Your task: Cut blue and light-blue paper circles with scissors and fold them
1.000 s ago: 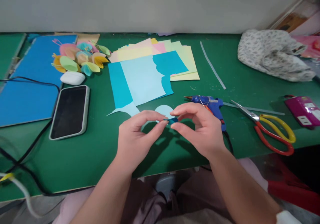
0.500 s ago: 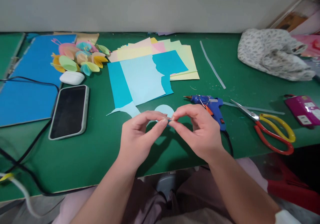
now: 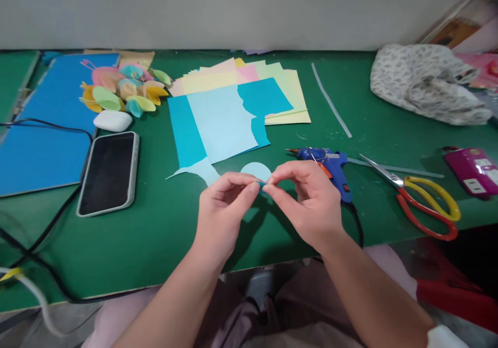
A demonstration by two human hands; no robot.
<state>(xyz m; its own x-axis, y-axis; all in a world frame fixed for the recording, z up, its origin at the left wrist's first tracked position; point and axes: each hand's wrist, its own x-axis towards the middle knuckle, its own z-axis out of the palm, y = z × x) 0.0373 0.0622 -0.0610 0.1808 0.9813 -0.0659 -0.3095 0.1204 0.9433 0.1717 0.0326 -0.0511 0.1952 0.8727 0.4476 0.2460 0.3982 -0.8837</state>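
Observation:
Between my fingertips is a small piece of blue paper (image 3: pixel 262 186), mostly covered by the fingers. My left hand (image 3: pixel 223 208) pinches its left end, and my right hand (image 3: pixel 311 200) pinches its right end. Just behind the fingertips a pale blue paper circle (image 3: pixel 256 169) lies on the green table, partly hidden by my hands. Left of it is a curved pale blue paper scrap (image 3: pixel 200 170). Farther back, a pale blue sheet (image 3: pixel 221 122) with a ragged cut edge rests on a darker blue sheet (image 3: pixel 187 135).
A blue glue gun (image 3: pixel 321 158) lies close to my right hand, with scissors (image 3: pixel 412 197) beyond it. Leftward are a phone (image 3: pixel 109 174), a white case (image 3: pixel 112 121), folded paper petals (image 3: pixel 120 86) and black cables (image 3: pixel 46 244). A glue stick (image 3: pixel 330 99) lies toward the back.
My left hand has shifted slightly right, and more of the blue paper shows between the fingertips. Both hands still pinch it; the things on the table stay in place.

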